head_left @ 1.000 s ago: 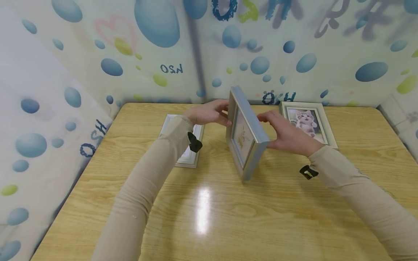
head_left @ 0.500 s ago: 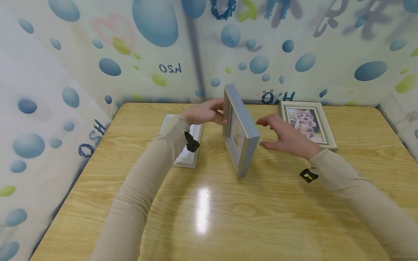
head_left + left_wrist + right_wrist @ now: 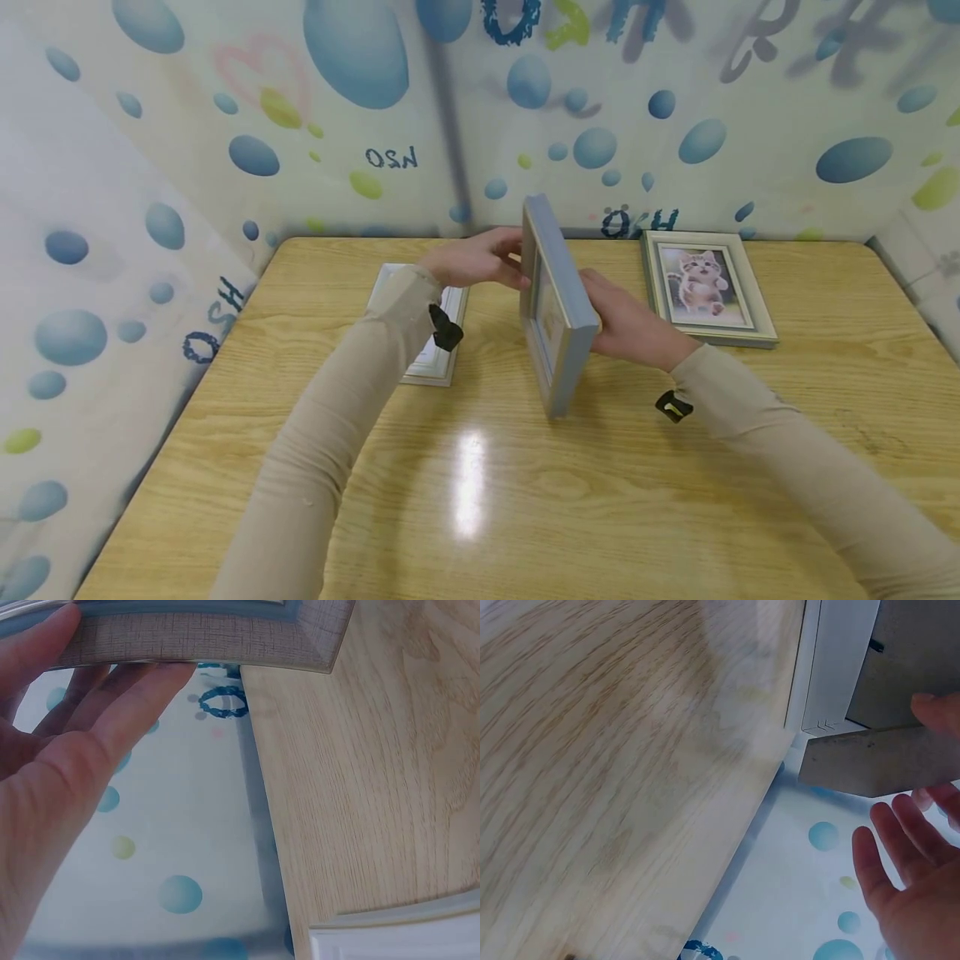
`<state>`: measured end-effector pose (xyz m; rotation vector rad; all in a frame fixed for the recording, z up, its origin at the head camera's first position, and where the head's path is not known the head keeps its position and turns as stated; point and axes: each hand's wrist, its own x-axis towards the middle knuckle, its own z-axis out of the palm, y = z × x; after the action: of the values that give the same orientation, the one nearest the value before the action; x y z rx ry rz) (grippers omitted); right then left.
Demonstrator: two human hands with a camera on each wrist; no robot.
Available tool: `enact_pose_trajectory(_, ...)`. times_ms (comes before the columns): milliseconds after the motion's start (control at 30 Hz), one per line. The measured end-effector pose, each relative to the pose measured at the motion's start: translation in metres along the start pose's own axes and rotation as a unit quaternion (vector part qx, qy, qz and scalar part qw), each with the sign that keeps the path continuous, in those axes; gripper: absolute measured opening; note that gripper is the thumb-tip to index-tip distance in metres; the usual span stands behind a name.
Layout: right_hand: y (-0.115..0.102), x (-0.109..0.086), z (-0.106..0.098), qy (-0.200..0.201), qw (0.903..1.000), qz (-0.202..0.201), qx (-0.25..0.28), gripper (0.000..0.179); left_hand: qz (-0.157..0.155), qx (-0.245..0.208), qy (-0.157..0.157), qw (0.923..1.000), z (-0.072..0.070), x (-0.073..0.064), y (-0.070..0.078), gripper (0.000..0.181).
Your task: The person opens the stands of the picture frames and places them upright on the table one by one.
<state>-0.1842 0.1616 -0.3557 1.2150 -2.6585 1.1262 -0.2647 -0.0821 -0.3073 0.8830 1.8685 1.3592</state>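
A grey-blue picture frame [image 3: 561, 267] stands on edge on the wooden table, its picture side turned toward the left. My left hand [image 3: 476, 260] grips its far upright edge; in the left wrist view the thumb lies on the front of the frame [image 3: 195, 641] and the fingers reach behind. Behind the frame, my right hand [image 3: 630, 325] is partly hidden in the head view. From the right wrist, a brown stand flap [image 3: 874, 761] juts out from the frame's back [image 3: 907, 667], pinched between the right thumb and fingers.
A white-rimmed frame [image 3: 435, 367] lies flat at the left, partly under the left forearm. To the right lies a cream frame with a kitten picture [image 3: 701, 283]. The table [image 3: 585, 508] meets a patterned wall covering [image 3: 480, 108] at the back.
My right hand has left the frame's near edge and moved left behind it to the stand flap. The left hand keeps its grip; the frame has shifted slightly.
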Motion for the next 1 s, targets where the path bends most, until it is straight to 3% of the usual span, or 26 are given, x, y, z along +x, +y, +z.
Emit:
enact_pose_trajectory(333, 0.004, 0.0, -0.005, -0.001, 0.9999, 0.015, -0.002, 0.075, -0.006, 0.009, 0.013, 0.9998, -0.003, -0.002, -0.004, 0.048)
enact_pose_trajectory(733, 0.02, 0.005, -0.015, 0.01, 0.9991, 0.013, -0.04, 0.067, -0.017, -0.022, 0.051, 0.9983, -0.008, -0.004, -0.012, 0.058)
enact_pose_trajectory(1000, 0.028, 0.01, -0.014, 0.016, 0.9989, 0.045, 0.0, 0.067, -0.021, -0.033, 0.076, 0.9964, -0.007, -0.001, -0.016, 0.061)
